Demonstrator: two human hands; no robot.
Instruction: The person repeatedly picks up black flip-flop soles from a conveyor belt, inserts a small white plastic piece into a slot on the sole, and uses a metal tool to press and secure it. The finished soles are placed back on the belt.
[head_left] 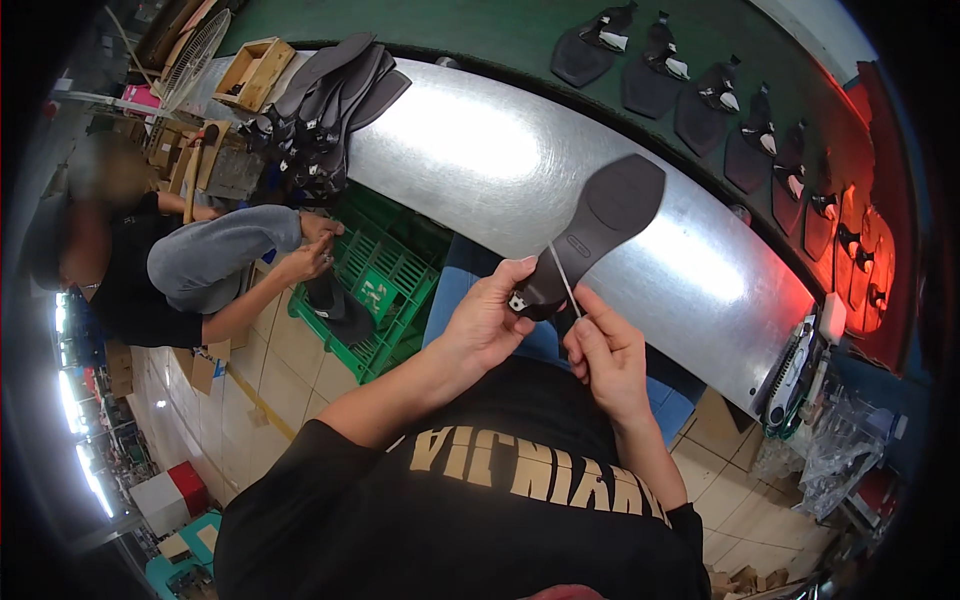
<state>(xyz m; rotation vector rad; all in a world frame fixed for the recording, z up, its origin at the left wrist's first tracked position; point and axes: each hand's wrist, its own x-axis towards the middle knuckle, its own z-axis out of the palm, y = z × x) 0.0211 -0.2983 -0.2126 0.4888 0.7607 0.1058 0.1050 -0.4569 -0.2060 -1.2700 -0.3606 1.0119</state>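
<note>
A dark sandal sole (620, 205) with a strap part at its narrow end tilts over the near edge of the shiny metal table (470, 130). My left hand (492, 315) is closed around that narrow end, thumb on top, beside a small light metallic piece. My right hand (607, 350) pinches a thin, pale, rod-like tool (562, 272), which lies across the sole's narrow part. I cannot make out the exact kind of tool. The fingers of my right hand partly hide its lower end.
Several soles with straps (340, 90) are heaped at the table's left, near a wooden box (254, 74). More sit on a green belt (480, 30) leading to a red-lit opening (880, 230). A green crate (400, 330) stands left, beside a co-worker (130, 260). Tools (790, 370) lie right.
</note>
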